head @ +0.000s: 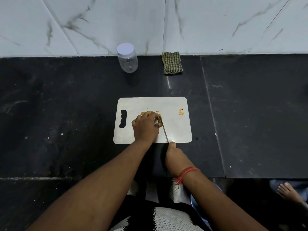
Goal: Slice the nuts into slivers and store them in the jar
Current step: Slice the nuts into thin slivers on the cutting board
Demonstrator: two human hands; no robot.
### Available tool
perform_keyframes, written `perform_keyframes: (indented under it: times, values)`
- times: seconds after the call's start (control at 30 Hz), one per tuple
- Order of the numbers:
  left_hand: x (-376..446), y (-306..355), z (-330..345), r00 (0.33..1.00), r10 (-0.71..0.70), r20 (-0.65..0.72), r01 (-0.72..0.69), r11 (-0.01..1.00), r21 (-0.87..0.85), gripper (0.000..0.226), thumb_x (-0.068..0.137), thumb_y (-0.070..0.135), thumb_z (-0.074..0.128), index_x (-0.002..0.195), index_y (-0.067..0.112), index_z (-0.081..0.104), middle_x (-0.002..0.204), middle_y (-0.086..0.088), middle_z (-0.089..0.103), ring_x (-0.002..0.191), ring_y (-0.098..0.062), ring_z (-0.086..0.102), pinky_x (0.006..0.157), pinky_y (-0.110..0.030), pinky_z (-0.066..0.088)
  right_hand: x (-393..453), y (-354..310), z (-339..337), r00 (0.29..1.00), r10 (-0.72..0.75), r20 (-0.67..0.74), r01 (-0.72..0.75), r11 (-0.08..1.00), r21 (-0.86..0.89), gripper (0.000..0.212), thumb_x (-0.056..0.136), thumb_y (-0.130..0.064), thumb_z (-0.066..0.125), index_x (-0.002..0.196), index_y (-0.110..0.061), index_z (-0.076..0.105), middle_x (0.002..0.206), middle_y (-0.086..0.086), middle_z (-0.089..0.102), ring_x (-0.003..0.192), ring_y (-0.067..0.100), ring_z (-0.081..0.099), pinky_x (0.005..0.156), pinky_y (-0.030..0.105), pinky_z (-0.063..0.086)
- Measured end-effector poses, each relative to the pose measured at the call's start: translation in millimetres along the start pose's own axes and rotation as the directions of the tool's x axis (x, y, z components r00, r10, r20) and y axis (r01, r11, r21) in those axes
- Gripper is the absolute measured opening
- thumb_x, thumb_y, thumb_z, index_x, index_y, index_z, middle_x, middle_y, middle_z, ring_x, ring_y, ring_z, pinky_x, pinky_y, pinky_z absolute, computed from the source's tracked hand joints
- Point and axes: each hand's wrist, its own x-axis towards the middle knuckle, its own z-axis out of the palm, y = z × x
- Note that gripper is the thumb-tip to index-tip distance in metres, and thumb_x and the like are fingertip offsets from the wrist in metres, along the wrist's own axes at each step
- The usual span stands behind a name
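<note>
Nuts [146, 112] mid-frame are only partly sliced: left hand [145, 125] pins them, right hand [173, 155] grips the knife [164, 129]. Jar [127, 57] up top sits capped and empty, so storing's all left.

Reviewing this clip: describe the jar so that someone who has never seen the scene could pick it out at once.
Start at the white marble wall behind the black counter. The jar stands where they meet, beyond the cutting board, left of the folded checked cloth. It is the only clear, upright container there, with a pale round lid on.
</note>
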Motion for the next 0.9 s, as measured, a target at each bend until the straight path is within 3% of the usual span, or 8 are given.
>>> perform_keyframes:
  times: [0.1,0.23,0.4,0.57,0.77,0.9]
  values:
    - [0.7,0.8,-0.7,1.0,-0.001,-0.007,0.001,1.0,0.008,0.032,0.091,0.033,0.067,0.122,0.031,0.061,0.122,0.006,0.062,0.114,-0.025,0.051,0.094,-0.04,0.033,-3.5,3.2,-1.1,1.0,0.003,0.01,-0.003,1.0,-0.015,0.032,0.085,0.006,0.031,0.116,-0.004,0.035,0.105,0.026,0.061,0.093,0.039,0.059,0.072,0.037,0.04]
    - [0.0,1.3,-0.4,1.0,0.0,-0.008,0.0,1.0,0.011,0.031,0.092,0.034,0.066,0.122,0.03,0.061,0.123,0.004,0.062,0.115,-0.025,0.051,0.094,-0.04,0.032,-13.5,10.5,-0.1,1.0,-0.018,0.023,0.019,0.998,-0.055,0.021,0.086,0.005,0.031,0.103,-0.008,0.032,0.103,0.026,0.062,0.092,0.04,0.061,0.07,0.037,0.039]
    - [-1.0,-0.3,0.6,1.0,0.006,-0.008,-0.006,1.0,0.005,0.033,0.092,0.035,0.067,0.124,0.03,0.06,0.124,0.004,0.062,0.116,-0.025,0.05,0.095,-0.04,0.032,-23.2,17.8,1.9,1.0,0.0,0.031,0.003,0.995,-0.104,0.035,0.088,0.006,0.032,0.121,-0.001,0.034,0.107,0.025,0.063,0.099,0.04,0.061,0.078,0.04,0.044]
    - [-1.6,-1.1,1.2,1.0,0.01,-0.006,-0.01,1.0,0.008,0.034,0.092,0.035,0.067,0.125,0.031,0.059,0.125,0.005,0.061,0.117,-0.024,0.05,0.096,-0.04,0.032,-30.8,23.3,-1.8,0.999,-0.008,0.042,0.013,0.993,-0.121,0.034,0.089,0.006,0.033,0.122,-0.003,0.034,0.108,0.024,0.062,0.099,0.039,0.061,0.075,0.036,0.04]
    - [-2.3,0.2,-0.3,0.999,0.038,-0.015,-0.038,0.999,0.03,0.035,0.093,0.035,0.066,0.126,0.029,0.058,0.126,0.002,0.06,0.117,-0.024,0.05,0.097,-0.04,0.034,-32.1,24.5,-3.0,0.997,-0.055,-0.046,0.052,0.997,-0.058,0.013,0.091,0.001,0.034,0.097,-0.011,0.032,0.096,0.021,0.063,0.088,0.039,0.062,0.067,0.033,0.035]
    - [-3.3,-1.5,-2.4,0.999,0.044,-0.024,-0.044,0.999,0.025,0.032,0.093,0.036,0.064,0.124,0.029,0.059,0.129,0.002,0.059,0.117,-0.025,0.05,0.098,-0.04,0.035,-26.8,19.0,-7.2,0.989,-0.083,-0.12,0.08,0.996,-0.027,0.01,0.094,-0.002,0.034,0.094,-0.012,0.032,0.089,0.02,0.062,0.082,0.039,0.061,0.063,0.033,0.034]
